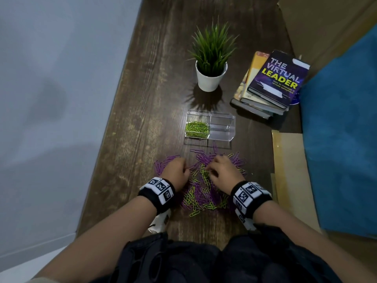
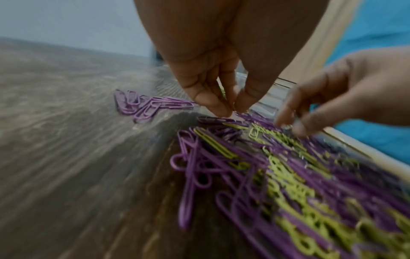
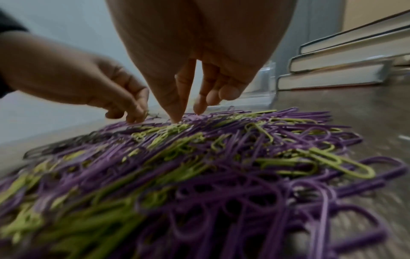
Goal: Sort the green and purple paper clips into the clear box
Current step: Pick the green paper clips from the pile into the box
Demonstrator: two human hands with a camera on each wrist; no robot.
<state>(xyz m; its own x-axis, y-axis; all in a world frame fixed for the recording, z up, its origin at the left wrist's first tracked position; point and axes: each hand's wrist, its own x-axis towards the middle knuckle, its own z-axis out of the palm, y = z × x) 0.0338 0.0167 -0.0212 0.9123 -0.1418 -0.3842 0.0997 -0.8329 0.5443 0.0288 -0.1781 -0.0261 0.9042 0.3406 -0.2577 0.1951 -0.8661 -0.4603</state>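
Note:
A mixed pile of green and purple paper clips (image 1: 204,193) lies on the dark wooden table (image 1: 142,119) in front of me. Behind it stands the clear box (image 1: 223,124); its left compartment holds green clips (image 1: 196,129), its right one looks empty. My left hand (image 1: 186,167) hovers at the pile's left edge, thumb and fingertips (image 2: 233,110) pinched together on a thin clip. My right hand (image 1: 208,170) reaches down onto green clips in the pile, thumb and index fingertips (image 3: 175,119) apart and touching them. A small purple bunch (image 2: 146,106) lies to the left.
A potted plant (image 1: 211,76) stands behind the box and a stack of books (image 1: 271,84) at the back right. Tan cardboard (image 1: 291,160) and a blue cushion (image 1: 342,139) border the table's right side. The table's left edge (image 1: 106,139) drops to the floor.

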